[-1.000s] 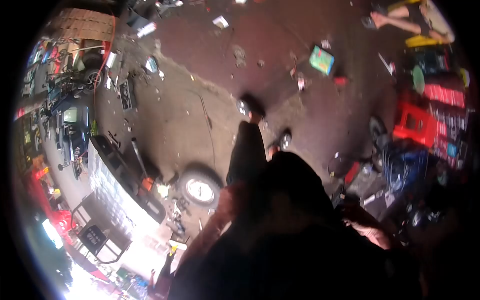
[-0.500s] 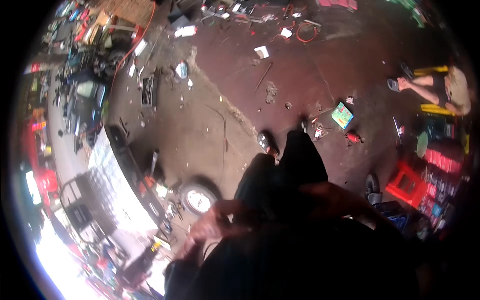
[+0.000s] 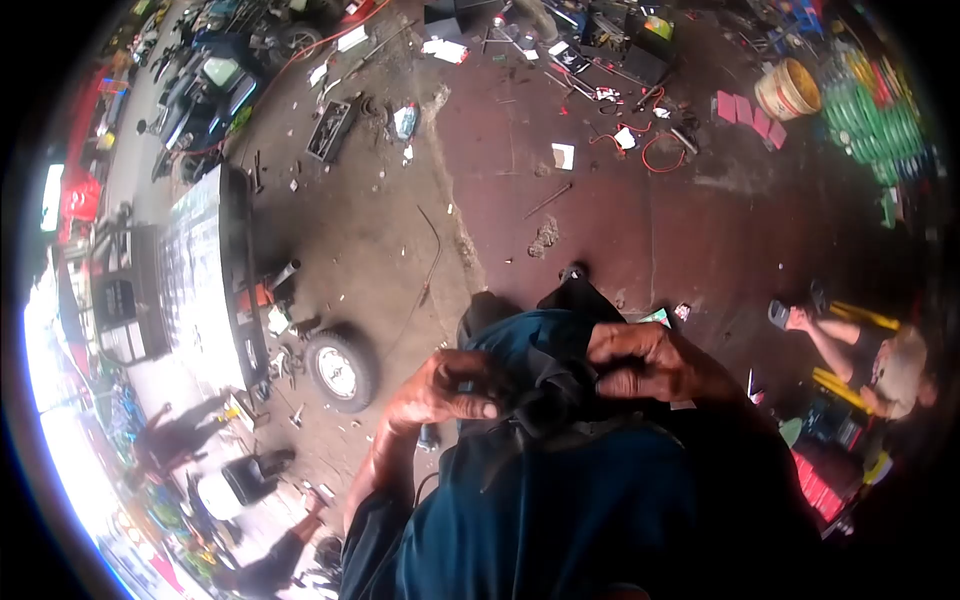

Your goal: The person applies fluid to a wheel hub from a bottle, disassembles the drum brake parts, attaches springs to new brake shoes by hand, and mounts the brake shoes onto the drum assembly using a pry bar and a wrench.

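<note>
Both hands are at the front of my waist, over a dark blue shirt (image 3: 560,490). Between them lies a bunched piece of black cloth (image 3: 552,392). My left hand (image 3: 455,388) is curled at its left side, the fingers bent and the thumb pressed toward them on dark cloth. My right hand (image 3: 645,362) grips the cloth from the other side, with its fingers wrapped inward. Which part of the clothing the black cloth belongs to cannot be made out.
A wheel (image 3: 338,371) lies on the floor at the left, near a vehicle (image 3: 205,280). A motorbike (image 3: 215,90) stands behind. Tools and orange hose (image 3: 662,155) lie ahead. Another person (image 3: 895,375) sits at the right; more people (image 3: 185,435) are at the lower left.
Both hands have come closer together at the waist and now hold bunched cloth. The view has turned, so the seated person appears lower and the wheel farther left.
</note>
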Available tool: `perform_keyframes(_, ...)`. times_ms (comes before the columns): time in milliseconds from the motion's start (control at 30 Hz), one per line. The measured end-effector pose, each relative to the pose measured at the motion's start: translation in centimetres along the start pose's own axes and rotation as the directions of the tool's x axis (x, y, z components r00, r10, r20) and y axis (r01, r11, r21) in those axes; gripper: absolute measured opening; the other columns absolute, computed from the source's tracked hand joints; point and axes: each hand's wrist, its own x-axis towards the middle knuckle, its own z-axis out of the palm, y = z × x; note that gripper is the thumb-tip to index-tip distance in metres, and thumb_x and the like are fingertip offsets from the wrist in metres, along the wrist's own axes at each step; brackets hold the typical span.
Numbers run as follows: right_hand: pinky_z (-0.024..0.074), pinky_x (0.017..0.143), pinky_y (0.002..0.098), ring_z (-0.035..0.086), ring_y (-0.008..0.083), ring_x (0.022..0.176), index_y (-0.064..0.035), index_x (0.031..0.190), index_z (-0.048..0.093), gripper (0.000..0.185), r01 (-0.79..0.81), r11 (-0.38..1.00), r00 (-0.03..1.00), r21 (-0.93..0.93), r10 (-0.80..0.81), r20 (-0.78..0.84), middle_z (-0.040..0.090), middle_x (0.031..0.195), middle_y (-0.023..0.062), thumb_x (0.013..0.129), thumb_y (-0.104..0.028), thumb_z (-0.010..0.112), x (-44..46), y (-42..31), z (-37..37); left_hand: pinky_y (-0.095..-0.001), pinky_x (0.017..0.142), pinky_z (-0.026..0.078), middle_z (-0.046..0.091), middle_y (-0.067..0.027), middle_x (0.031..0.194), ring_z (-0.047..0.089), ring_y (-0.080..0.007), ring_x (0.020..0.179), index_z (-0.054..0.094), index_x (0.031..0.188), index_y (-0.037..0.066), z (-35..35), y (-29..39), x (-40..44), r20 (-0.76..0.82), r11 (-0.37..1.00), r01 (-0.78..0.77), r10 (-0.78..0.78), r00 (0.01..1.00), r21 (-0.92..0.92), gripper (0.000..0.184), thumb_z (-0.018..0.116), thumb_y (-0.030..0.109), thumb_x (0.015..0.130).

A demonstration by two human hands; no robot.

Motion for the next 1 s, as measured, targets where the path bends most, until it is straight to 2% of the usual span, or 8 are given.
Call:
perform_keyframes(167, 0.0467, 0.083, 0.0334, 0.059, 0.0189, 0.093, 0.0004, 0.107, 0.064, 0.031, 0.126, 0.986, 0.989, -0.112, -0.116, 0.091, 0.061, 0.098, 0.0089, 0.088, -0.024, 0.07, 2.3, -1.6, -1.8, -0.0325, 0.075, 0.048, 0.066, -0.0105, 0.089, 0.064, -0.0204, 0.084, 0.068, 0.099, -0.002, 1.5, 4.3, 3.5, -0.028, 0.988, -0.015, 0.019, 0.999, 0.154, 0.045, 0.087, 0.026, 0.07)
perform_keyframes(300, 0.0454, 0.085, 0.0312, 0.059, 0.0177, 0.095, -0.0017, 0.11, 0.064, 0.039, -0.073, 0.995, 0.99, -0.069, 0.081, 0.115, 0.061, 0.097, 0.0062, 0.085, -0.03, 0.074, 4.7, -1.7, -1.7, -0.0314, 0.074, 0.05, 0.068, -0.0095, 0.091, 0.064, -0.0172, 0.084, 0.067, 0.105, -0.003, 0.1, 3.9, 2.9, -0.048, 0.989, 0.028, -0.021, 0.999, 0.148, 0.048, 0.088, 0.019, 0.068)
perform_keyframes(433, 0.0447, 0.084, 0.0299, 0.058, 0.0143, 0.093, -0.003, 0.107, 0.065, 0.03, -0.123, 0.949, 0.988, 0.291, 0.145, -0.053, 0.062, 0.096, 0.0039, 0.087, -0.025, 0.072, 7.2, -1.7, 0.5, -0.0296, 0.079, 0.051, 0.07, -0.0085, 0.095, 0.064, -0.0131, 0.087, 0.065, 0.114, -0.003, -1.0, 4.5, 2.8, -0.183, 0.99, 0.118, -0.131, 0.974, -0.08, 0.054, 0.087, 0.015, 0.068)
perform_keyframes(500, 0.0426, 0.095, 0.0285, 0.055, 0.0117, 0.105, -0.0003, 0.121, 0.06, 0.036, -0.191, 0.962, 0.98, 0.197, 0.197, -0.014, 0.063, 0.107, 0.0026, 0.09, -0.017, 0.066, 8.3, -1.9, 0.1, -0.0291, 0.082, 0.051, 0.07, -0.0077, 0.096, 0.063, -0.012, 0.089, 0.063, 0.117, -0.003, -1.8, 4.3, 3.1, -0.218, 0.994, 0.095, -0.104, 0.97, -0.051, 0.055, 0.086, 0.012, 0.069)
perform_keyframes(633, 0.0439, 0.088, 0.0251, 0.056, 0.0095, 0.098, -0.0004, 0.116, 0.062, 0.032, -0.21, 0.915, 0.972, 0.344, 0.233, -0.029, 0.063, 0.101, 0.0011, 0.091, -0.02, 0.066, 10.6, -3.6, 0.6, -0.0308, 0.085, 0.052, 0.069, -0.0068, 0.101, 0.064, -0.0152, 0.094, 0.063, 0.115, -0.003, -2.4, 4.2, 2.8, -0.247, 0.818, -0.041, -0.125, 0.961, -0.573, 0.049, 0.084, 0.004, 0.071)
perform_keyframes(700, 0.0447, 0.083, 0.0237, 0.057, 0.0079, 0.092, -0.001, 0.112, 0.064, 0.03, -0.274, 0.881, 0.951, 0.386, 0.309, -0.03, 0.063, 0.096, -0.0002, 0.091, -0.022, 0.066, 11.5, -4.2, 0.8, -0.0321, 0.089, 0.05, 0.068, -0.008, 0.104, 0.063, -0.0169, 0.097, 0.062, 0.115, -0.005, -3.3, 3.4, 2.5, -0.215, 0.861, -0.041, -0.08, 0.973, -0.507, 0.044, 0.08, 0.003, 0.076)
perform_keyframes(900, 0.0456, 0.071, 0.0229, 0.059, 0.0086, 0.08, -0.0024, 0.099, 0.069, 0.022, -0.199, 0.964, 0.926, 0.175, 0.244, -0.287, 0.063, 0.084, -0.0015, 0.093, -0.023, 0.065, 13.4, -1.5, 0.3, -0.029, 0.085, 0.05, 0.066, -0.0059, 0.096, 0.061, -0.0142, 0.091, 0.063, 0.107, -0.004, -4.1, 2.3, 2.4, -0.198, 0.86, -0.031, -0.083, 0.977, -0.51, 0.037, 0.081, 0.006, 0.076)
perform_keyframes(1000, 0.0441, 0.059, 0.0236, 0.057, 0.0081, 0.069, -0.0056, 0.093, 0.065, 0.02, -0.102, 0.943, 0.824, 0.317, 0.259, -0.505, 0.059, 0.074, -0.0012, 0.092, -0.026, 0.063, 14.9, -4.6, -0.4, -0.0276, 0.082, 0.049, 0.065, -0.0049, 0.091, 0.06, -0.0126, 0.088, 0.064, 0.103, -0.003, -4.1, 2.1, 2.2, -0.197, 0.907, 0.025, -0.118, 0.973, -0.421, 0.032, 0.079, 0.007, 0.077)
